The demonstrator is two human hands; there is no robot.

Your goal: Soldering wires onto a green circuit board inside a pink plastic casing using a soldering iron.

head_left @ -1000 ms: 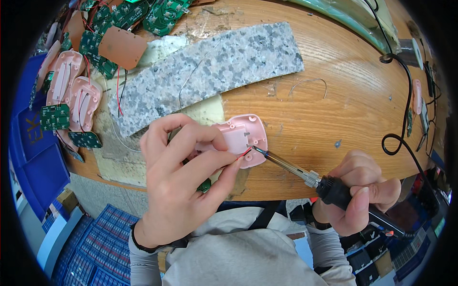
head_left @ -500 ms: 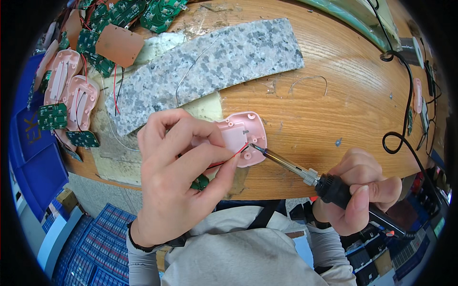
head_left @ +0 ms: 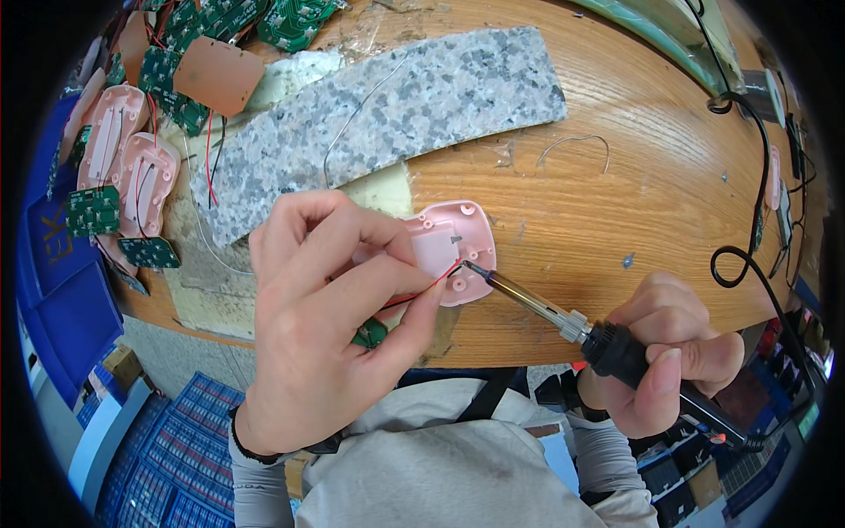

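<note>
My left hand (head_left: pixel 339 304) pinches a red and a black wire (head_left: pixel 447 272) between thumb and forefinger, over a pink plastic shell (head_left: pixel 476 231) that lies on the table. Its palm hides the left part of the shell. A small green circuit board (head_left: pixel 371 333) peeks out beneath that hand. Closed around the black handle of a soldering iron (head_left: pixel 537 308) is my right hand (head_left: pixel 673 356). The iron slants up and left, its tip at the wire ends inside the shell. Whether tip and wires touch a metal contact there is too small to tell.
A speckled grey stone slab (head_left: pixel 422 110) lies across the wooden table (head_left: pixel 651 189). Green circuit boards (head_left: pixel 220 22) and more pink shells (head_left: pixel 150 180) crowd the left side. A blue bin (head_left: pixel 75 282) stands beyond the left edge. The iron's black cord (head_left: pixel 764 176) loops along the right.
Both hands keep their grips and nearly the same pose. The iron's tip stays at the wire ends. The whole view has shifted only slightly.
</note>
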